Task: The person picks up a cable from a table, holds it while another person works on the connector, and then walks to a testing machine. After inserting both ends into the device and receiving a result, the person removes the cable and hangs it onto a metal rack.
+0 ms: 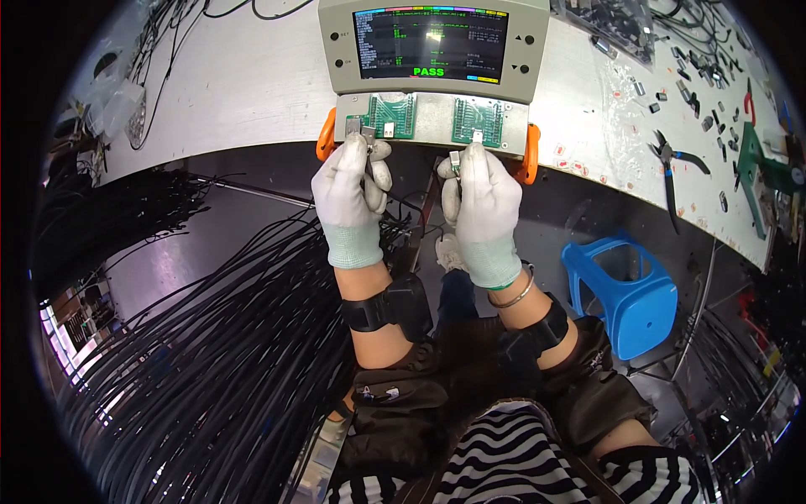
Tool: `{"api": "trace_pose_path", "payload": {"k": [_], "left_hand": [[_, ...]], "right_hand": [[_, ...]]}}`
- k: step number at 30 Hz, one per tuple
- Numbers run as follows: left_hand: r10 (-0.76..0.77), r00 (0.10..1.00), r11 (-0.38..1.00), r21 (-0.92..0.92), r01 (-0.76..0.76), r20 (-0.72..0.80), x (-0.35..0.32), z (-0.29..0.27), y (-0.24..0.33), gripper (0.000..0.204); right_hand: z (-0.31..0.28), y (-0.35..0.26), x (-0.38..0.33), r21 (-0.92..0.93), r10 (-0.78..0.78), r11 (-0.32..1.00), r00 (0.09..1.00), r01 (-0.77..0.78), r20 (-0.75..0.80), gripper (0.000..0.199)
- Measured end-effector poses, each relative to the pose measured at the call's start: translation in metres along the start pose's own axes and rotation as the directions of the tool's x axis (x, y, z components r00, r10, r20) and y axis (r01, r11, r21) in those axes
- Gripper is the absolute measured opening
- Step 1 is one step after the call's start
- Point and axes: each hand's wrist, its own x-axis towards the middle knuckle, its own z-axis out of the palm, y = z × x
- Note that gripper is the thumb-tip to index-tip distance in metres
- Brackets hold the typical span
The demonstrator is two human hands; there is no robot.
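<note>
A grey tester (346, 77) with a lit screen stands on the white bench, with a left green circuit board (401, 106) and a right green circuit board (495, 118) on its front ledge. My left hand (344, 186), in a white glove, is closed in a pinch on a small grey metal plug (368, 133) at the left board's lower edge. My right hand (489, 197), gloved too, pinches a small metal-and-white connector (455, 161). Its fingertips are just below a white socket (477, 136) on the right board. Fingers partly hide both held pieces.
Orange handles (529, 154) flank the tester. Cutting pliers (668, 168) and several scattered metal connectors (690, 97) lie on the right of the bench. A blue stool (642, 311) stands below. Many black cables (227, 336) hang at my left.
</note>
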Motion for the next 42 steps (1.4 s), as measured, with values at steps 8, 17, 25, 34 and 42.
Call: {"api": "trace_pose_path", "payload": {"k": [8, 17, 25, 34, 42], "left_hand": [[0.018, 1.0, 1.0, -0.004, -0.018, 0.025, -0.001, 0.0, -0.002, 0.035], [0.008, 0.999, 1.0, -0.007, -0.007, 0.032, 0.001, -0.001, -0.005, 0.038], [0.05, 0.999, 0.997, -0.058, -0.05, 0.002, -0.001, 0.003, -0.007, 0.038], [0.015, 0.999, 1.0, -0.021, -0.016, -0.045, -0.094, 0.006, -0.024, 0.037], [0.109, 0.887, 0.994, -0.058, -0.092, 0.448, -0.254, 0.003, -0.023, 0.044]], "right_hand": [[-0.007, -0.002, 0.001, 0.038, 0.041, 0.998, 0.994, -0.045, 0.105, 0.044], [-0.007, -0.002, 0.002, 0.002, 0.052, 0.999, 0.993, -0.052, 0.103, 0.044], [-0.009, 0.02, -0.006, -0.116, -0.243, 0.959, 0.961, 0.259, 0.133, 0.042], [-0.099, 0.015, -0.056, -0.037, 0.085, 0.996, 0.947, -0.077, 0.308, 0.019], [-0.163, -0.056, -0.128, -0.453, 0.189, 0.794, 0.544, 0.405, 0.817, 0.04]]}}
